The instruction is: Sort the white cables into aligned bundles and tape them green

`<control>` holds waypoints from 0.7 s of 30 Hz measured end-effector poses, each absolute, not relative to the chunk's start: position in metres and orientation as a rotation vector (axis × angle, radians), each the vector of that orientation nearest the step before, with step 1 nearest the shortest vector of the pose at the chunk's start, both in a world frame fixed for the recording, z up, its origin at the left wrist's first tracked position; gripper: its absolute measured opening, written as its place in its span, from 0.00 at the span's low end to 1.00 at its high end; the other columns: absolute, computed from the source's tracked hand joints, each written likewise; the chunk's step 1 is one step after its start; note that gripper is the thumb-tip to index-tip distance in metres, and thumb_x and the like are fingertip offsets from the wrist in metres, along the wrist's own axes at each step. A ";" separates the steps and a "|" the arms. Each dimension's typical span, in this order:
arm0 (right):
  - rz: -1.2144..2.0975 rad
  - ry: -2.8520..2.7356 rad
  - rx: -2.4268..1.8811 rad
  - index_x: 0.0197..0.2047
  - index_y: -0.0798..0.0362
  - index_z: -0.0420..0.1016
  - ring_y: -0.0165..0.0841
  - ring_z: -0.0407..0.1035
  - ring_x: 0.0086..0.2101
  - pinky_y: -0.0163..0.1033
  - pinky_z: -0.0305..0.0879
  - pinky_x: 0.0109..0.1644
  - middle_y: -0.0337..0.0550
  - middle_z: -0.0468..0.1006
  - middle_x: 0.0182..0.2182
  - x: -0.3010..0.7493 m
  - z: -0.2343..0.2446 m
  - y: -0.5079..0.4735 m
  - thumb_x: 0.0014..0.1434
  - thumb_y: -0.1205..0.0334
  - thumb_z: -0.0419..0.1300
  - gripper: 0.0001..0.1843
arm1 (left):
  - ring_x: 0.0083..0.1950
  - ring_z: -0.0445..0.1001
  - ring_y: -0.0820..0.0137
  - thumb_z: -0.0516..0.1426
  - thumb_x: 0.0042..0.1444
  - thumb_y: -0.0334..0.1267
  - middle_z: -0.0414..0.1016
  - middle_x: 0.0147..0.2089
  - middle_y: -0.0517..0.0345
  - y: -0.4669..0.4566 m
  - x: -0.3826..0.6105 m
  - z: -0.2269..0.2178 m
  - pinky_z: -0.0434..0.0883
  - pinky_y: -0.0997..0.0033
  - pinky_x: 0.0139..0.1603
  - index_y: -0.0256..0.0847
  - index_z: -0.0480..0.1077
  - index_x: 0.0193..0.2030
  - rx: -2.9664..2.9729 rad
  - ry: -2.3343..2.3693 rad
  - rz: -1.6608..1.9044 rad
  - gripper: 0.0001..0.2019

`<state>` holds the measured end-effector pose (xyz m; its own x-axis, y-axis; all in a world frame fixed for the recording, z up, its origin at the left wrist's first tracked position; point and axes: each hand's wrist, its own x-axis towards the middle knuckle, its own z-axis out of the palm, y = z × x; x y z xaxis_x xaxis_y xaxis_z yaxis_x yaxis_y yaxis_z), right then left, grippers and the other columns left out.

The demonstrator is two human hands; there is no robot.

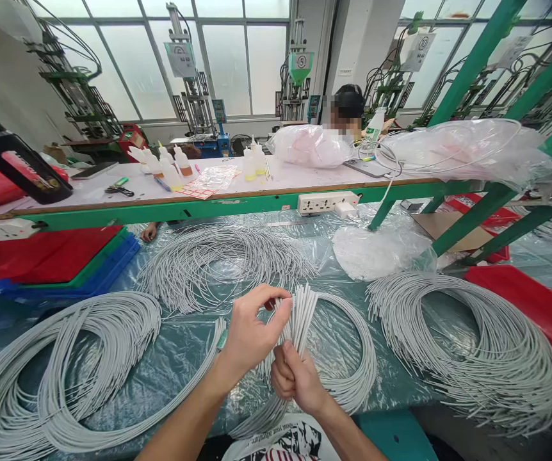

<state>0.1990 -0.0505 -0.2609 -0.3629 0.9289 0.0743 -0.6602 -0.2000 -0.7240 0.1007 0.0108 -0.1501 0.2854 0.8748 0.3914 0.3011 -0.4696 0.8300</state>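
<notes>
- Head view: the bundle [303,314] is in your two hands above the table [187,339]; its slim, round, pale grey strands fan slightly at their blunt upper ends.
- Your right hand [298,378] is closed in a fist around the bundle, thumb laid along it.
- Your left hand [251,330] pinches at the bundle's left edge, thumb and forefinger near the tips; you cannot tell how many strands are between them.
- Just right of the bundle, a smooth loop [369,346] of the same grey strands curves round; where it joins is hidden.
- Left of the bundle, the near coil [132,314] overlaps itself in thick, ropy rings.
- Beyond the bundle, the far coil [266,246] is looser, thin and wiry.
- Well right of the bundle, the side coil [520,346] is a broad ring with bristling ends.
- Under the bundle, the table wears glossy, wrinkled clear film over dark green.
- Past the far coil, beyond the bundle, runs a green-edged shelf [237,208] bearing soft plastic bottles [260,161] and a crinkled clear bag [309,146].
</notes>
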 end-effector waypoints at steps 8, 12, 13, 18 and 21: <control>1.803 -0.849 -0.451 0.18 0.50 0.50 0.20 0.39 0.10 0.30 0.38 0.13 0.26 0.46 0.09 0.197 -0.263 -0.053 0.61 0.36 0.55 0.33 | 0.39 0.71 0.72 0.60 0.56 0.37 0.74 0.36 0.59 0.012 0.105 -0.154 0.67 0.72 0.42 0.40 0.66 0.31 1.672 1.003 1.089 0.07; 1.807 -0.843 -0.438 0.18 0.50 0.50 0.20 0.39 0.10 0.30 0.38 0.12 0.27 0.46 0.09 0.197 -0.263 -0.053 0.61 0.36 0.55 0.33 | 0.38 0.72 0.72 0.61 0.55 0.38 0.74 0.36 0.58 0.012 0.106 -0.157 0.67 0.74 0.38 0.40 0.67 0.30 1.566 0.984 1.105 0.07; 1.806 -0.843 -0.436 0.18 0.50 0.50 0.20 0.39 0.10 0.30 0.38 0.12 0.27 0.46 0.09 0.196 -0.263 -0.053 0.62 0.36 0.55 0.33 | 0.37 0.72 0.72 0.61 0.55 0.38 0.74 0.35 0.58 0.012 0.106 -0.158 0.67 0.74 0.37 0.39 0.67 0.30 1.552 0.985 1.113 0.08; 1.800 -0.845 -0.445 0.18 0.50 0.50 0.20 0.39 0.10 0.30 0.38 0.12 0.27 0.46 0.09 0.196 -0.261 -0.052 0.61 0.36 0.55 0.33 | 0.36 0.72 0.72 0.61 0.55 0.38 0.73 0.34 0.59 0.010 0.105 -0.158 0.67 0.74 0.37 0.39 0.68 0.30 1.556 1.021 1.150 0.08; 1.798 -0.838 -0.449 0.18 0.50 0.50 0.20 0.38 0.10 0.30 0.37 0.12 0.26 0.46 0.09 0.196 -0.260 -0.051 0.61 0.36 0.55 0.33 | 0.35 0.70 0.73 0.62 0.55 0.39 0.73 0.33 0.59 0.011 0.104 -0.158 0.67 0.74 0.37 0.39 0.69 0.31 1.546 1.023 1.149 0.08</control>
